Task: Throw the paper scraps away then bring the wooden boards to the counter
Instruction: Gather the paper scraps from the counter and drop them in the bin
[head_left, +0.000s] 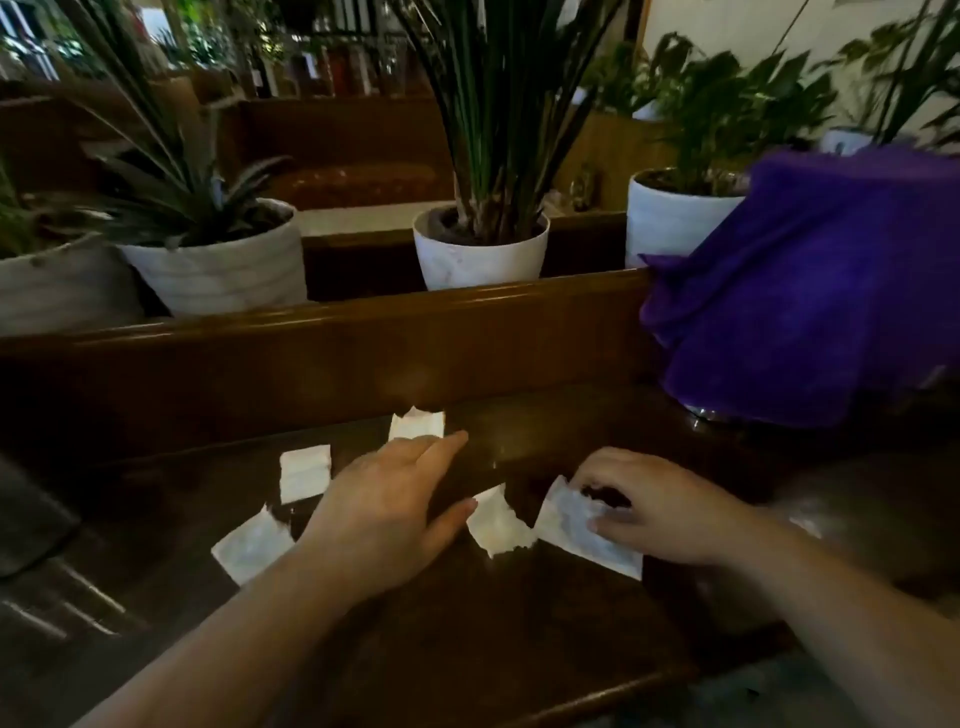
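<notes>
Several white paper scraps lie on a dark wooden table (467, 649). My right hand (660, 512) pinches the rightmost scrap (576, 530) between thumb and fingers. My left hand (384, 512) hovers flat with fingers apart, holding nothing. A small scrap (498, 525) lies just right of its thumb. Other scraps sit at the far edge (415, 425), to the left (304, 472) and at the near left (249, 551). No wooden boards are recognisable in view.
A wooden rail (363, 322) runs behind the table, with white plant pots (480, 254) (223, 270) (670, 218) beyond it. A purple cloth (810, 291) drapes over something at the right. A round dark object (872, 525) sits by my right wrist.
</notes>
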